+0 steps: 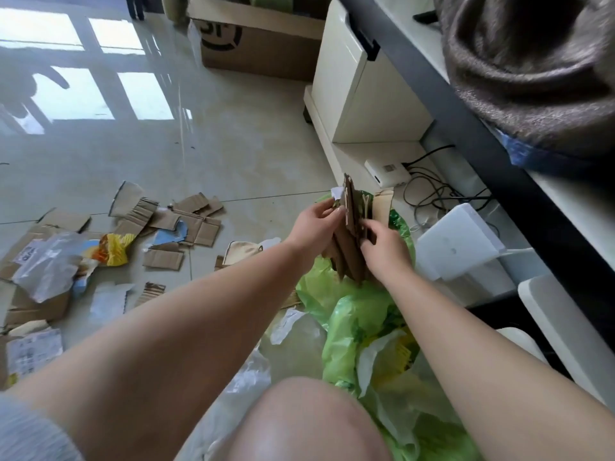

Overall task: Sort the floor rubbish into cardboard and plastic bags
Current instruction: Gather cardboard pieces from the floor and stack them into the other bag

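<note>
Hands: left hand (316, 222) and right hand (382, 242) both curl round a cardboard stack (349, 234), one on each side.
Stack position: between the hands, above the green bag (352, 324).
Handling: light, stiff, rough-edged, likely to fan apart; best pinched across the flat faces near mid-height.
Axis: on edge, long axis pointing away from the person.
Left of the hands: cardboard scraps (186, 224) and plastic wrappers (50, 264) on the floor (233, 138).

Torn cardboard pieces (186, 221) and plastic wrappers (50, 264) are littering the floor (233, 141) on the left. Beyond them, tile is lying open toward a cardboard box (259, 44). A cabinet (366, 94), cables (432, 191) and white box (456, 241) are blocking the right.
</note>
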